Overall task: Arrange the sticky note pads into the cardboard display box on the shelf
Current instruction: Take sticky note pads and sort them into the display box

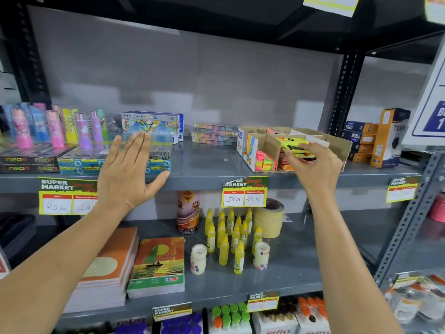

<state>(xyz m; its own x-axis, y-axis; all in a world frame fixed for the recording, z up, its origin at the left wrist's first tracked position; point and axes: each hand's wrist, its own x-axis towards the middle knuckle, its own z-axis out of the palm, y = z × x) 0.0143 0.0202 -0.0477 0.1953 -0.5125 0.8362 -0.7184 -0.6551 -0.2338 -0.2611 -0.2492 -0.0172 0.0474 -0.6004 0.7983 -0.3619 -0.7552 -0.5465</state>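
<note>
Sticky note pads in neon yellow wrappers are pinched in the right hand, fingers on top and thumb under the stack, held over the middle part of the cardboard display box. That box sits on the grey shelf, right of centre, with its open top tilted toward the near edge. Cardboard dividers split it into compartments. The left compartment holds pink, orange and green pads standing on edge; more orange pads show under the hand, though how they lie is hidden.

The left hand is raised flat with fingers spread and straight, gripping nothing, in front of the blue pencil boxes near the left of the same shelf. Whether the palm touches them cannot be told.

Behind those boxes stands a pack of oil pastels, and further left a row of pink and purple tubes. A yellow price tag hangs from the shelf edge just below the display box. On the lower shelf stand yellow glue bottles and rolls of masking tape.
</note>
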